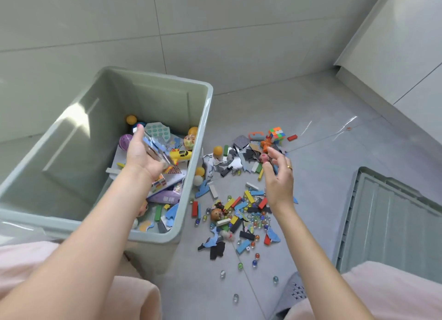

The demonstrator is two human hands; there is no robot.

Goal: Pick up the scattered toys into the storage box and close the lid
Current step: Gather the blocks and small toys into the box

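- The left hand [141,152] is over the open storage box [205,128], its grip curled round a blurred bunch of flat puzzle pieces [156,149]; judged from this, the step in hand is dropping them in.
- To do it well, release low over the toys already lying in the box, well inside the wall on the pile's side, so nothing skips back out.
- The right hand [278,176] hovers over the scattered pile [239,209] on the floor beside the box, fingers loosely spread, holding nothing that I can tell.
- Next grab: gather flat pieces and blocks in handfuls; the marbles [254,263] nearest the person look likely to roll.
- The lid [387,219] lies on the floor on the far side of the pile from the box, clear of both.
- Open floor lies beyond the box; a white wall or cabinet stands past the lid.
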